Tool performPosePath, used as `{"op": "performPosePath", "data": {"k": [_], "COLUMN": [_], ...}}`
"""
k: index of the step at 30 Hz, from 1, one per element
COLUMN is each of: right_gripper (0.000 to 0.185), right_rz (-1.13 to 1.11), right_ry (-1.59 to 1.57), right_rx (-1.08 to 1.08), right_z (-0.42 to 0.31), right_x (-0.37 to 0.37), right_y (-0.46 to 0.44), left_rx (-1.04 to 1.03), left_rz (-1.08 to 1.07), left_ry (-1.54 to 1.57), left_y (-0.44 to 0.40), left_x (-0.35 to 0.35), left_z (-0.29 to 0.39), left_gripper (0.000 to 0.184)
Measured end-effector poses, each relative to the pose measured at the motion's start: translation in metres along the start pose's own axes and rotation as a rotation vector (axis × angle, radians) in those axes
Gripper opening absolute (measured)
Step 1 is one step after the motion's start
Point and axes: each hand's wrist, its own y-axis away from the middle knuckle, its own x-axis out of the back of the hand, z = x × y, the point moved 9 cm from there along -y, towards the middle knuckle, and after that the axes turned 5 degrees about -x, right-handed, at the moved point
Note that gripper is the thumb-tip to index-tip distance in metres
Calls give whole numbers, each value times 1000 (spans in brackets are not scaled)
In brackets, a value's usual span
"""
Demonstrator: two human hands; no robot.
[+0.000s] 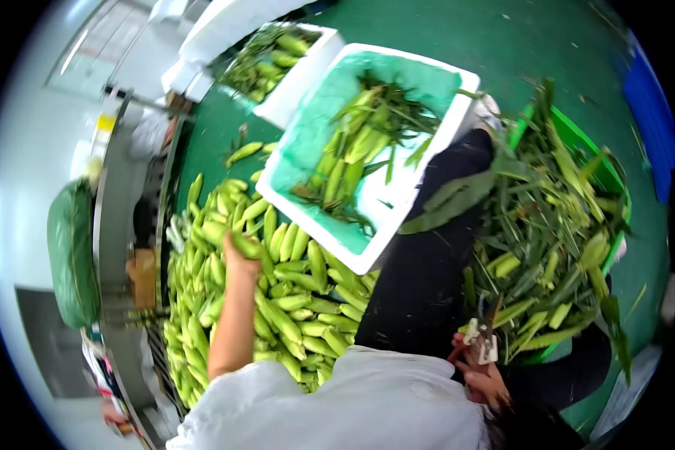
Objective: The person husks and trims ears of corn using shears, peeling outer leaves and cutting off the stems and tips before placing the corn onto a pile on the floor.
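My left hand [238, 259] is stretched out over a big heap of green corn ears [296, 319], its fingers around one ear of corn [246, 246] in its husk. At my right side, my right hand [486, 375] is closed on a pair of pruning shears [478, 341]. The shears point toward a bright green basket [615, 176], which is piled high with cut husks and leaves [540, 225]. In front of me, a white foam box [352, 259] with a green lining holds several leafy corn ears [360, 142].
Behind the foam box stands a second white box [296, 90] with more corn. A large green sack [73, 251] and a metal rack [116, 187] are on the left. My dark trouser leg [420, 277] lies between the foam box and the basket. Blue material [649, 112] shows at far right.
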Motion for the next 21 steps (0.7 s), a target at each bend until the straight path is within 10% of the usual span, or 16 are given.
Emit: {"op": "performPosePath", "data": {"k": [5, 7, 14, 17, 21], "right_gripper": [96, 83, 72, 69, 65], "right_rz": [162, 159, 170, 235, 320], "right_ry": [12, 128, -229, -319, -469], "right_rx": [-89, 22, 62, 65, 38], "right_z": [7, -1, -31, -30, 0], "right_x": [29, 31, 21, 47, 76], "right_y": [-10, -17, -37, -19, -5], "left_rx": [-590, -649, -517, -586, -486], "left_rz": [675, 422, -743, -684, -539], "left_ry": [227, 211, -880, -1494, -1866], "left_y": [-58, -112, -117, -162, -108], "left_x": [187, 164, -275, -326, -349], "left_z": [197, 211, -140, -315, -342], "left_gripper": [47, 27, 35, 48, 83]}}
